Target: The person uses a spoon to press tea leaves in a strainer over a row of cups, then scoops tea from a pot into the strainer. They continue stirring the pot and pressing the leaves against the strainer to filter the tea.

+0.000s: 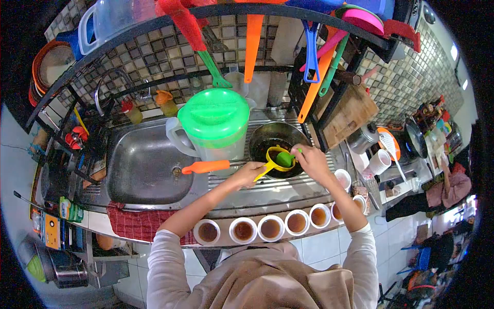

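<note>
My left hand (250, 174) is closed around the handle of a yellow strainer (269, 165), which is over a dark pan (258, 135) of dark liquid. A green scoop (284, 159) sits in the strainer's bowl, and my right hand (312, 161) grips its handle. The pan's own handle, with an orange grip (206, 166), points left. Behind my left hand stands a clear pitcher with a green lid (215, 114). Several white cups of brown liquid (243, 230) line the counter's front edge, some partly hidden by my right forearm.
The sink basin (149, 167) is at left, with a red cloth (139, 222) on the edge before it. Overhead runs a black rack (226, 9) with hanging utensils. Stacked cups (380, 162) and a metal pot (363, 138) stand right. A person (455, 188) is at far right.
</note>
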`<act>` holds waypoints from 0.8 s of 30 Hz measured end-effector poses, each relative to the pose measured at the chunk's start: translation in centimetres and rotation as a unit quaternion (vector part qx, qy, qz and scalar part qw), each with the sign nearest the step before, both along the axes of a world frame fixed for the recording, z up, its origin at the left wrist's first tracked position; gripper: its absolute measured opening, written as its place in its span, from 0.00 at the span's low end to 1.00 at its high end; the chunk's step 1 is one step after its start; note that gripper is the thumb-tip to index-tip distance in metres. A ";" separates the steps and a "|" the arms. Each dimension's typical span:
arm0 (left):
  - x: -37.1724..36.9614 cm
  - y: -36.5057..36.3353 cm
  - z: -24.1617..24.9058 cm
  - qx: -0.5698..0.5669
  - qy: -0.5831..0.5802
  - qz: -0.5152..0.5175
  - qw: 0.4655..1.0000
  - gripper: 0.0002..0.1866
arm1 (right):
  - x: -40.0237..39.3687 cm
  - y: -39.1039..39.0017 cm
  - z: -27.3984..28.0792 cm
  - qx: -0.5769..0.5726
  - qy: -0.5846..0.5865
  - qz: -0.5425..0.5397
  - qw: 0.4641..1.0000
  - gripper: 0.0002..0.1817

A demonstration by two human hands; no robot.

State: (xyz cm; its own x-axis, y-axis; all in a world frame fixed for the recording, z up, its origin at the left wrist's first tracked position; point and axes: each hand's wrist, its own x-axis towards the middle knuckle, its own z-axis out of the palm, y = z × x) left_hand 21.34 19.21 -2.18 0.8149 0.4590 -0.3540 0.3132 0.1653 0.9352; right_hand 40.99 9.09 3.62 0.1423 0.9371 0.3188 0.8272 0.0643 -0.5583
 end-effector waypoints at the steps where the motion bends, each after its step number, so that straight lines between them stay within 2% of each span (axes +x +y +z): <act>1: -0.1 0.1 0.3 -0.010 0.009 -0.015 1.000 0.17 | -0.2 0.0 0.3 -0.024 -0.026 0.022 0.999 0.13; 6: -0.1 0.0 0.2 0.000 0.008 -0.021 1.000 0.18 | -0.8 0.1 0.2 -0.005 -0.015 0.017 1.000 0.14; 9: -0.1 0.0 0.4 0.016 0.023 -0.026 0.999 0.18 | -0.9 0.1 0.6 -0.038 -0.080 0.017 0.996 0.14; 11: 0.1 0.0 0.1 0.050 0.018 -0.015 0.998 0.16 | -0.5 0.2 0.9 -0.030 0.030 0.044 0.998 0.14; 12: 0.2 0.1 -0.7 0.049 0.018 -0.015 0.999 0.16 | -0.6 0.3 0.9 -0.030 0.030 0.045 0.998 0.14; 14: 0.4 0.2 -1.9 0.184 -0.050 0.002 0.982 0.17 | -0.7 0.3 0.8 0.002 -0.051 0.013 0.999 0.14; 15: 0.5 0.2 -1.9 0.185 -0.049 0.000 0.982 0.17 | -0.7 0.1 0.8 0.003 -0.051 0.012 0.999 0.14; 17: 0.4 0.3 -1.8 0.178 -0.021 -0.016 0.984 0.18 | -0.5 0.0 1.0 -0.034 -0.135 0.040 0.989 0.14; 18: 0.3 0.3 -1.6 0.178 -0.021 -0.014 0.984 0.18 | -0.5 0.1 1.3 -0.033 -0.135 0.042 0.989 0.14; 20: 0.3 0.1 -1.4 0.157 -0.008 -0.009 0.988 0.18 | -0.4 0.0 1.9 -0.006 -0.059 0.073 0.996 0.14; 22: 0.6 0.5 -3.2 0.173 -0.030 0.000 0.984 0.18 | -0.1 0.3 1.7 -0.007 -0.076 0.071 0.995 0.14; 24: 0.6 0.3 -3.0 0.191 -0.051 0.009 0.980 0.18 | -0.2 0.3 1.6 -0.006 -0.093 0.069 0.993 0.14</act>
State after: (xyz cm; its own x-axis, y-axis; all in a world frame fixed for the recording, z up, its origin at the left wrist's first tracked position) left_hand 21.95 19.49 -5.20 0.8278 0.5567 -0.0703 0.2149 -0.1987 0.9562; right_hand 40.77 9.42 5.25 -0.0481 0.9478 0.3154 0.9001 0.1780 -0.3977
